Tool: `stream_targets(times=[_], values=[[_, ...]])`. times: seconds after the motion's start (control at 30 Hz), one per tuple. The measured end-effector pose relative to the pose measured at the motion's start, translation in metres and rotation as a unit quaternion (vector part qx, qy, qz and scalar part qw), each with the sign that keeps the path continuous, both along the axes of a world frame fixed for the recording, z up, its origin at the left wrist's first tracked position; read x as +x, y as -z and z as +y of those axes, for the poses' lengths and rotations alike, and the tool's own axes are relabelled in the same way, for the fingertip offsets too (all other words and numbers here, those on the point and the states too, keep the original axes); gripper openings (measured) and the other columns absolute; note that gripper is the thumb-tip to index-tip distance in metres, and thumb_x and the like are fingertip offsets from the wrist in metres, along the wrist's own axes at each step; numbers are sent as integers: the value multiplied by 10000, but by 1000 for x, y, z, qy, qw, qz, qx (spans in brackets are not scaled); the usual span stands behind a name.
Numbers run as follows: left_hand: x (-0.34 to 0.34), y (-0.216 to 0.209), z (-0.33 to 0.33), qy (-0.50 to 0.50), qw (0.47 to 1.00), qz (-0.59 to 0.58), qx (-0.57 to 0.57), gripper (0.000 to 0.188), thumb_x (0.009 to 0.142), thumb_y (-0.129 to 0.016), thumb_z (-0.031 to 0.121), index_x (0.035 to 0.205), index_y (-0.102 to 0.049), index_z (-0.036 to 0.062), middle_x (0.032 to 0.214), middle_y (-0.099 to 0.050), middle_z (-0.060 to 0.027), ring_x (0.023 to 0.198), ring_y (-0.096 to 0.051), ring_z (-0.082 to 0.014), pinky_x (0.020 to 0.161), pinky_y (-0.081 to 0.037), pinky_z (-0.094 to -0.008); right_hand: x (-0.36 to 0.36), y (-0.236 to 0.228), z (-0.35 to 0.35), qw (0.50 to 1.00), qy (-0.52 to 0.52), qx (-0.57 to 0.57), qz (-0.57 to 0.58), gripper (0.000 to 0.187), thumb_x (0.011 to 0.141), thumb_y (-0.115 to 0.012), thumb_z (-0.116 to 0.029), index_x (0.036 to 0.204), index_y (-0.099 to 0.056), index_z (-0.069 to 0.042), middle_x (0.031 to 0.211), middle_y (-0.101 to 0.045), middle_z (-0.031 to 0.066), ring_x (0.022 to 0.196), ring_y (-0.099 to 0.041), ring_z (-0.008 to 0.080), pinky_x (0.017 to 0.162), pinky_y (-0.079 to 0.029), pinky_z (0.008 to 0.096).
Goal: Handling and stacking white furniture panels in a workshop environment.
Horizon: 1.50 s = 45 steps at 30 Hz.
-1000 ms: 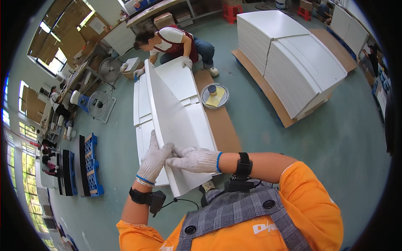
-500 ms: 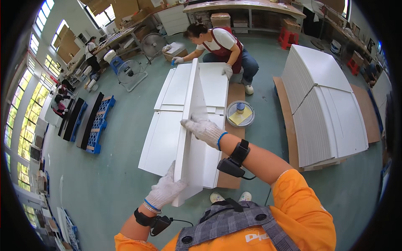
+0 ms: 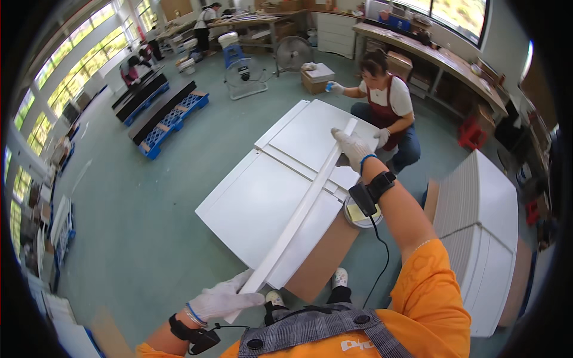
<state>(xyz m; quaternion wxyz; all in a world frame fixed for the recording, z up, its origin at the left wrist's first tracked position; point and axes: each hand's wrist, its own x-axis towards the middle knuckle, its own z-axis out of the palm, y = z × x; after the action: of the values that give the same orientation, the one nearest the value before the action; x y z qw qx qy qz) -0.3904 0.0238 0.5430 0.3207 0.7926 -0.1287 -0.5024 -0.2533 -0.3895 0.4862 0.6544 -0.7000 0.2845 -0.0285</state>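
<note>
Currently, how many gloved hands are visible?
4: your left hand and right hand on the board; a colleague's upper hand and lower hand near its far end. Others may hide.

Workbenches [image 3: 443,60] and pallets [image 3: 184,121] show a workshop

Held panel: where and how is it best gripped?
Best gripped, I'd judge, near both ends of the panel: left hand from the left at the near end, right hand from the right towards the far end. Its long, narrow upper edge suits fingers laid across it, and a wide spread should limit swinging.
</note>
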Motion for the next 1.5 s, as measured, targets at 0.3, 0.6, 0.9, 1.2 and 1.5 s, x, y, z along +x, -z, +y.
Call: stream_targets(times=[0.3, 0.6, 0.9, 1.2, 1.5], values=[[-46, 39, 32, -304, 944, 122, 34, 437, 967, -420, 357, 1252, -508, 37, 1112, -614, -127, 892, -626, -209, 787, -511, -297, 29, -18, -65, 952, -116, 280, 34, 554, 901, -515, -500, 1179, -448, -26, 1067, -573, 186, 934, -611, 361, 790, -516, 581], [-101, 109, 15, -581, 763, 274, -70, 358, 925, -567, 250, 1193, -564, 13, 1050, -646, -84, 852, -643, -142, 741, -535, -293, 10, -6, -132, 903, -178, 366, 137, 463, 942, -498, -377, 1182, -406, 8, 1113, -534, 216, 1053, -564, 369, 946, -436, 559], [-143, 120, -21, -611, 745, 260, -56, 355, 942, -545, 276, 1129, -576, -24, 1004, -653, -85, 847, -643, -143, 741, -532, -297, 2, -13, -155, 870, -317, 211, 313, 585, 946, -492, -283, 1304, -249, 111, 1323, -388, 281, 1278, -371, 346, 1045, -364, 518], [-168, 129, -36, -628, 725, 277, -58, 394, 949, -531, 288, 1079, -560, -82, 1004, -645, -103, 877, -632, -142, 790, -518, -284, 23, 16, -153, 647, -593, -318, 359, 597, 890, -531, -498, 1278, -528, -45, 1186, -592, 168, 1011, -589, 281, 830, -451, 368], [-173, 169, -3, -542, 808, 232, -16, 507, 940, -494, 406, 1077, -579, -75, 994, -646, -100, 862, -618, -148, 770, -487, -292, -31, 85, -175, 678, -513, -229, 474, 583, 869, -550, -510, 1137, -620, 3, 1095, -631, 159, 954, -606, 263, 826, -438, 335]])
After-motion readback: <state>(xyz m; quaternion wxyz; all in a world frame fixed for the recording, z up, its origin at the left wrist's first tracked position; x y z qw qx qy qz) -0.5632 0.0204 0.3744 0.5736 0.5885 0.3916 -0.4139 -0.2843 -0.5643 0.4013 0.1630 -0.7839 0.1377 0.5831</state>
